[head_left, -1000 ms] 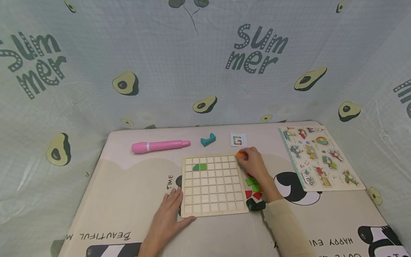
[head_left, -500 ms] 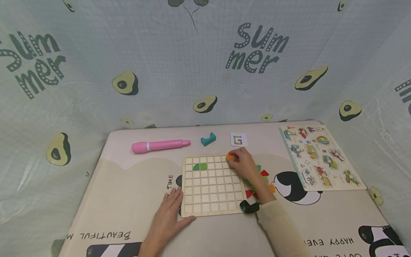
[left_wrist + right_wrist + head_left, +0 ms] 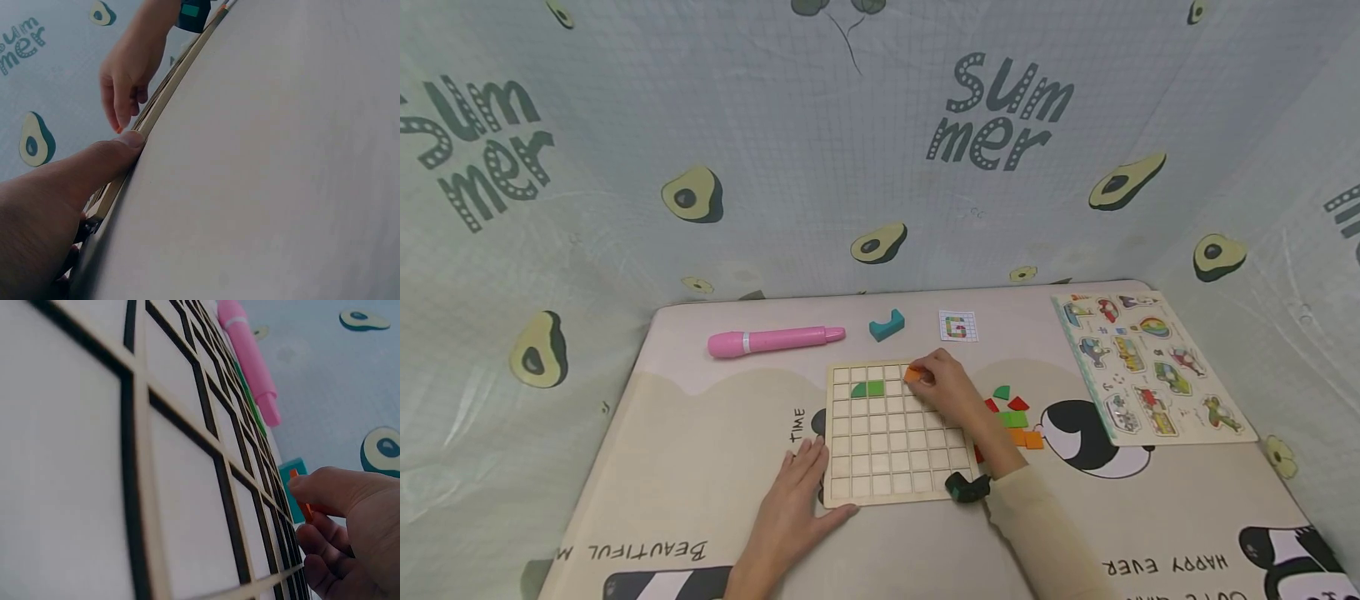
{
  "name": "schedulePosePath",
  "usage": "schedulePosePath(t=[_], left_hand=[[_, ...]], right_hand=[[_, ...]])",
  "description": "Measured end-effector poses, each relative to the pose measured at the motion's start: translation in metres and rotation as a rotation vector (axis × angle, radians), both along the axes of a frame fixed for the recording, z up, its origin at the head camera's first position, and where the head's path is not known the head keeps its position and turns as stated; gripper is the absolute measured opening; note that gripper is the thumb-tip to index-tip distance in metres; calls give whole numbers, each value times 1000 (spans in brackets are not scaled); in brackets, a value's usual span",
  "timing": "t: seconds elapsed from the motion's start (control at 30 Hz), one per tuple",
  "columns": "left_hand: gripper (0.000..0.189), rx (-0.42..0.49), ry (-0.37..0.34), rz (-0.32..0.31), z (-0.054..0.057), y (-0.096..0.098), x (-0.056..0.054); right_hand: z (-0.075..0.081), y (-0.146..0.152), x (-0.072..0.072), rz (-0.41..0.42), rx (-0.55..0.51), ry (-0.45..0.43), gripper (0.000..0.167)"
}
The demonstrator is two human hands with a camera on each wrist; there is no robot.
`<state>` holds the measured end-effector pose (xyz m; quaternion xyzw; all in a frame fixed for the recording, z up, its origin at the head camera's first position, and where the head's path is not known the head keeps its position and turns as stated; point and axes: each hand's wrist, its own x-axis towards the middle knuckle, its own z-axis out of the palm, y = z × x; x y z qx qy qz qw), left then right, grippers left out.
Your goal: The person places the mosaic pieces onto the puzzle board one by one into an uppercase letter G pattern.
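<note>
My right hand (image 3: 951, 390) pinches a small orange tile (image 3: 913, 375) between thumb and fingers, over the far rows of a wooden grid board (image 3: 902, 502). In the right wrist view the orange tile (image 3: 305, 505) shows edge-on at the fingertips. Two green tiles sit in cells near the board's far left: a quarter-round (image 3: 859, 390) and, beside it, a square (image 3: 876, 388). At the board's near left corner lies my left hand (image 3: 790, 500), fingers extended along the side. Its thumb (image 3: 106, 159) rests against the near edge in the left wrist view.
Loose green tiles (image 3: 1012, 419), red tiles (image 3: 1018, 404) and orange tiles (image 3: 1033, 439) lie right of the board. Behind it are a pink pen-shaped stick (image 3: 775, 340), a teal curved block (image 3: 887, 325) and a pattern card (image 3: 958, 326). A picture puzzle board (image 3: 1123, 375) lies far right.
My right hand has moved left with the orange tile, from beyond the board's far right corner to over its far rows. More loose tiles show behind the forearm. The left hand stays put.
</note>
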<state>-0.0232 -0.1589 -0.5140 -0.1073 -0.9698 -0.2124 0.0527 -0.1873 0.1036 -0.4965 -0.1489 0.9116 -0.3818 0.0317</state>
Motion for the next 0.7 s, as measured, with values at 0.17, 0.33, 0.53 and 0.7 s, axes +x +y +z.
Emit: schedulePosePath(t=[0.17, 0.33, 0.53, 0.7], left_hand=[[92, -7, -3, 1, 0, 0, 0], [92, -4, -5, 1, 0, 0, 1], [92, 3, 2, 0, 0, 0, 1], [91, 5, 19, -3, 0, 0, 1]], right_hand=[[1, -8, 1, 37, 29, -4, 31], [-1, -12, 3, 73, 45, -6, 30], [-1, -14, 4, 122, 52, -24, 30], [0, -14, 3, 171, 56, 0, 29]])
